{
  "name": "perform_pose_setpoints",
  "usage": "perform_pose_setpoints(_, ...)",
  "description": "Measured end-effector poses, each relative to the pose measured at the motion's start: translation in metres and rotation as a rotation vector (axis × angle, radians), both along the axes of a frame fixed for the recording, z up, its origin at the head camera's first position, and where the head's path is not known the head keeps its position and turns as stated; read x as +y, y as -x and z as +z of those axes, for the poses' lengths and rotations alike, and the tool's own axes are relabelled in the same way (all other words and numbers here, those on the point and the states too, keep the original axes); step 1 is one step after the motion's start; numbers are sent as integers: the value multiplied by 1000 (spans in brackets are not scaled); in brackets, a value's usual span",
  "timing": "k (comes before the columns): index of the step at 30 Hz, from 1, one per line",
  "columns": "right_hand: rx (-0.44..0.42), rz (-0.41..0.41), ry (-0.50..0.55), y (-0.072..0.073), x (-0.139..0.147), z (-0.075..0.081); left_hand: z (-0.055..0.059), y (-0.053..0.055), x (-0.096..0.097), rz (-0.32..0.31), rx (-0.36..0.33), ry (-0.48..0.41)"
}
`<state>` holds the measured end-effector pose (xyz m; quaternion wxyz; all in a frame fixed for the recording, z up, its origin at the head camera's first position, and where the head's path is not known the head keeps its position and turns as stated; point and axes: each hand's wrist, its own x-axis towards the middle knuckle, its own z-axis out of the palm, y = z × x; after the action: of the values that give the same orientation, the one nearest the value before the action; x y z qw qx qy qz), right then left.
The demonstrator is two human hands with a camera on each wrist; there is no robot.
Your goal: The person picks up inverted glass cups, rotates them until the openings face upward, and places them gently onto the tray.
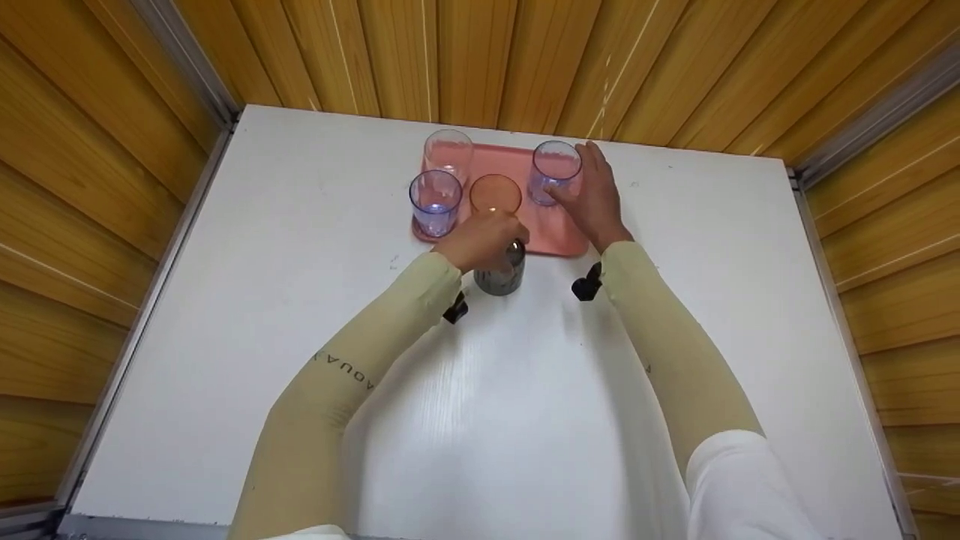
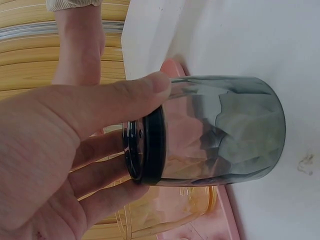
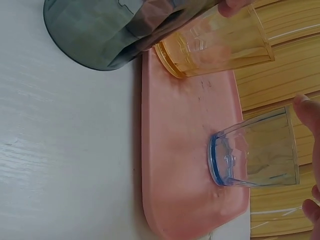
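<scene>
My left hand (image 1: 484, 240) grips a smoky grey tumbler (image 2: 225, 130) near its dark rim, thumb on one side and fingers on the other. The tumbler is at the near edge of the pink tray (image 1: 551, 232); whether its base touches the table is unclear. My right hand (image 1: 596, 199) is around the upper part of a clear glass with a blue base (image 3: 260, 150), which stands at the tray's right. In the right wrist view its thumb and fingers look spread, with a small gap to the rim.
An orange tumbler (image 1: 495, 195) stands mid-tray, just beyond my left hand. At the tray's left are a blue-tinted tumbler (image 1: 435, 206) and, behind it, a clear glass (image 1: 448, 157). The tray lies near the far edge of a white table (image 1: 300, 225), below wood-patterned walls (image 1: 480, 60).
</scene>
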<state>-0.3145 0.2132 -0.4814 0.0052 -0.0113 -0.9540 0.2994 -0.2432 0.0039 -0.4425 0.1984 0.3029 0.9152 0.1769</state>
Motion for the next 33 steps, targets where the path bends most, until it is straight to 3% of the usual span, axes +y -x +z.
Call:
perform_pose_setpoints(9,6,19,2,-8,-2,7,-1,-1,0,-18,55,-10)
perform_pose_setpoints(19,93,59,20,-14,2,8,-1,0,-2,-30,61,-13)
perform_pose_setpoints(33,122,102,-3,-27,6,12,-1,1,-1,-46,86,8)
